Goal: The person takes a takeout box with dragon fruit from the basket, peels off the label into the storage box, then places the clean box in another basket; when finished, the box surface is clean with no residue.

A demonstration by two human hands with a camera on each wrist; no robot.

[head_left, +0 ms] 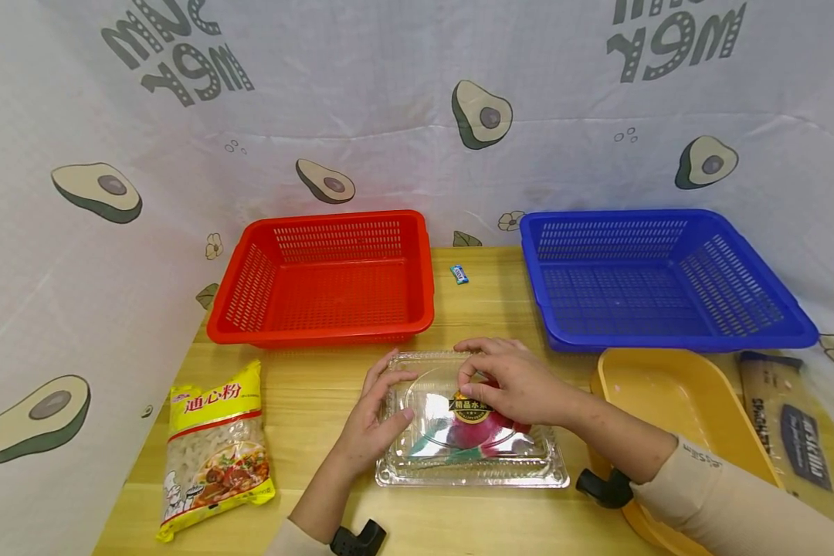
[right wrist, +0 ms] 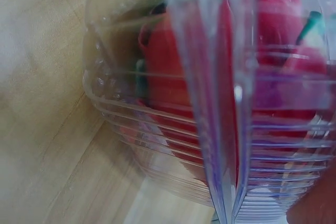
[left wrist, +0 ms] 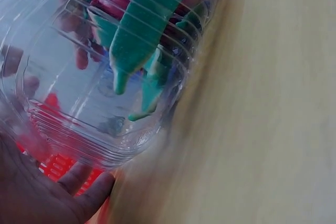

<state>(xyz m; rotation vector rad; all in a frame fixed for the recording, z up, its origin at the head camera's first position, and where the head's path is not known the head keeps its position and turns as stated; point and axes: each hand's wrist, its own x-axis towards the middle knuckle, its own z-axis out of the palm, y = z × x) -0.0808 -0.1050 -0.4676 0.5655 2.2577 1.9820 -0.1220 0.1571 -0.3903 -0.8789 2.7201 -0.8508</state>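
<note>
A clear plastic clamshell box (head_left: 469,471) lies on the table in front of me, its lid down. Inside are red, pink and green things (left wrist: 139,22), blurred by the ribbed plastic. A black and gold round sticker (head_left: 472,409) sits on top of the lid. My right hand (head_left: 510,382) is over the lid, its curled thumb and forefinger pinching at the sticker's upper edge. Along the box's left side rests my left hand (head_left: 375,421), fingers spread and fairly straight. In the right wrist view the box wall (right wrist: 163,129) hides the fingers.
A red basket (head_left: 340,336) and a blue basket (head_left: 681,340) stand at the back, a small blue packet (head_left: 459,274) between them. At left lies a yellow pasta bag (head_left: 215,452). A yellow tub (head_left: 667,386) and a spaghetti pack (head_left: 795,432) are at right.
</note>
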